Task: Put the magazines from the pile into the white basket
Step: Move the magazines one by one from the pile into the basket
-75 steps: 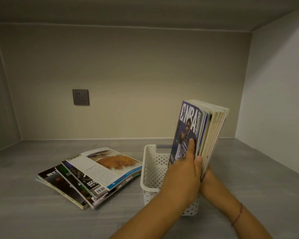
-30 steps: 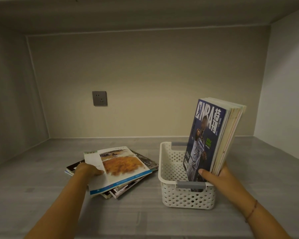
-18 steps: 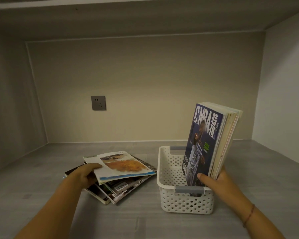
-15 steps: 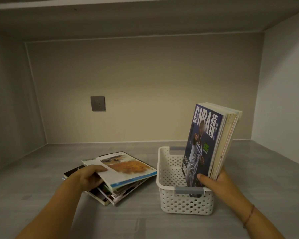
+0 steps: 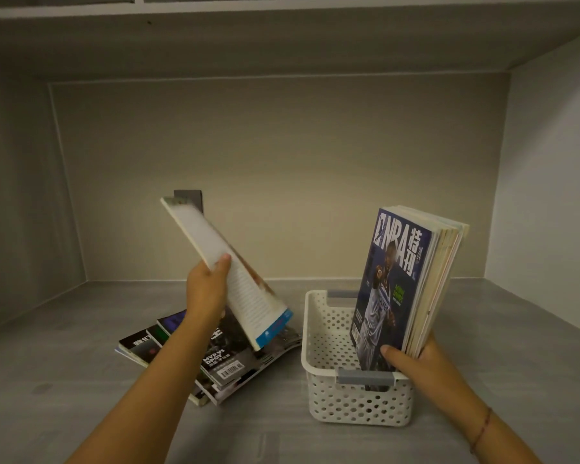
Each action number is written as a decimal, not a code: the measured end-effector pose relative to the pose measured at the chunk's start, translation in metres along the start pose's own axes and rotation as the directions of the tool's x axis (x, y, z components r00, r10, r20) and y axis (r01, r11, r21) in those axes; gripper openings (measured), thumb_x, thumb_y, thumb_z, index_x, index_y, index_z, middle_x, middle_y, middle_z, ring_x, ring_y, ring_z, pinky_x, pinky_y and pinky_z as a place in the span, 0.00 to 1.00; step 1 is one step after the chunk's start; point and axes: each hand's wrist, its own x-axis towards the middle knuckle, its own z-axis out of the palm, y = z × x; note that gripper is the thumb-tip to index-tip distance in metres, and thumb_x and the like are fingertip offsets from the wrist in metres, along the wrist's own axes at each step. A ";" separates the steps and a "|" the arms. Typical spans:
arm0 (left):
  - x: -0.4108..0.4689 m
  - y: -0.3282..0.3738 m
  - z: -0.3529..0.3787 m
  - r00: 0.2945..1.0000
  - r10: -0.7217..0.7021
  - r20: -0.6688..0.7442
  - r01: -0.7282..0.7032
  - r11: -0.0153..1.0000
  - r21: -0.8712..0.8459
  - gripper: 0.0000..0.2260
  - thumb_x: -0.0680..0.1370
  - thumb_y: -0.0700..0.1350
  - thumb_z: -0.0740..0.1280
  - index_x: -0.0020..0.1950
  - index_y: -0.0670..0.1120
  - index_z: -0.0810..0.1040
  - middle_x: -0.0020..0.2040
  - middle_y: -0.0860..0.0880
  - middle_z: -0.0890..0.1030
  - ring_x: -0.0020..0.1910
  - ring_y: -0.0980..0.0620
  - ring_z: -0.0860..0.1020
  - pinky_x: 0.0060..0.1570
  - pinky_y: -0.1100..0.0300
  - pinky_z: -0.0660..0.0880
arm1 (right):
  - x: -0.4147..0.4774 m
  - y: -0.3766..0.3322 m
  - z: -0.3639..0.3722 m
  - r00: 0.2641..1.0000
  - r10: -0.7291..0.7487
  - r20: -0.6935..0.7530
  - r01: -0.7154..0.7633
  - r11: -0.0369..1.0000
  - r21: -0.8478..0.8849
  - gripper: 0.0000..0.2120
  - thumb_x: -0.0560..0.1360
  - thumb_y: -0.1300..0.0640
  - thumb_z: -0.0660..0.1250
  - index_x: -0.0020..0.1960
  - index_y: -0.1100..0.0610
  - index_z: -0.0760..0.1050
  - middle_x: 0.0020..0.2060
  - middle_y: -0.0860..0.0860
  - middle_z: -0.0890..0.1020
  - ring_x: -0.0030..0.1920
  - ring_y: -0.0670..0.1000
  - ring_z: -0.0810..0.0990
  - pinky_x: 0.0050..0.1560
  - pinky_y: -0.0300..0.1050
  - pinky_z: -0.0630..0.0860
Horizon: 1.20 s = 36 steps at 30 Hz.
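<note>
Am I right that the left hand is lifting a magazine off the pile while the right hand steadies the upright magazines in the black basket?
Not quite: the head view shows a white perforated plastic basket, not a black one. The rest holds: the left hand lifts a white-covered magazine, and the right hand steadies the upright magazines.

it looked like a home, inside a built-in cupboard recess: plain beige back wall [image 5: 282,179], grey wood-grain shelf [image 5: 64,380] below, another board overhead, a wall socket [image 5: 190,197] at the back, and household magazines [image 5: 215,360] beside a small plastic basket [image 5: 318,346].
</note>
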 end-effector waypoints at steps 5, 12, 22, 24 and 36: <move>-0.043 0.042 0.038 0.953 0.303 0.012 -0.303 0.953 -0.017 0.09 0.79 0.50 0.62 0.41 0.50 0.75 0.39 0.50 0.79 0.38 0.56 0.80 0.29 0.68 0.75 | -0.001 -0.001 0.000 1.000 -0.006 -0.001 0.006 1.000 0.003 0.27 0.69 0.56 0.71 0.59 0.41 0.61 0.48 0.34 0.73 0.45 0.35 0.74 0.37 0.25 0.69; -0.113 0.022 0.096 0.926 0.340 0.161 -0.353 0.934 0.054 0.12 0.79 0.55 0.58 0.38 0.54 0.74 0.34 0.52 0.78 0.32 0.61 0.79 0.30 0.62 0.79 | -0.003 -0.008 -0.002 0.997 -0.047 0.062 0.044 0.998 0.052 0.34 0.61 0.40 0.70 0.64 0.40 0.61 0.55 0.36 0.74 0.53 0.35 0.74 0.46 0.27 0.71; -0.164 -0.001 0.130 0.825 0.186 0.535 -0.233 0.972 0.022 0.24 0.79 0.61 0.54 0.73 0.55 0.65 0.63 0.55 0.77 0.60 0.60 0.75 0.62 0.59 0.74 | 0.002 -0.010 -0.003 0.964 -0.222 0.143 0.210 0.973 0.093 0.36 0.65 0.43 0.74 0.68 0.37 0.60 0.62 0.36 0.74 0.64 0.41 0.72 0.56 0.32 0.73; -0.163 -0.001 0.127 0.720 0.091 0.688 -0.161 0.986 0.039 0.29 0.76 0.67 0.53 0.76 0.60 0.58 0.73 0.55 0.67 0.71 0.56 0.66 0.69 0.54 0.66 | 0.005 -0.010 -0.001 0.958 -0.261 0.122 0.251 0.964 0.087 0.39 0.66 0.49 0.74 0.70 0.39 0.58 0.63 0.34 0.72 0.64 0.40 0.71 0.55 0.31 0.73; -0.131 -0.002 0.115 0.550 -0.022 0.835 -0.198 0.968 0.156 0.28 0.78 0.56 0.62 0.77 0.54 0.57 0.74 0.52 0.66 0.71 0.54 0.66 0.71 0.53 0.65 | 0.003 -0.005 -0.002 0.970 -0.201 0.135 0.189 0.977 0.097 0.39 0.68 0.64 0.71 0.72 0.50 0.57 0.65 0.50 0.72 0.64 0.44 0.73 0.56 0.37 0.74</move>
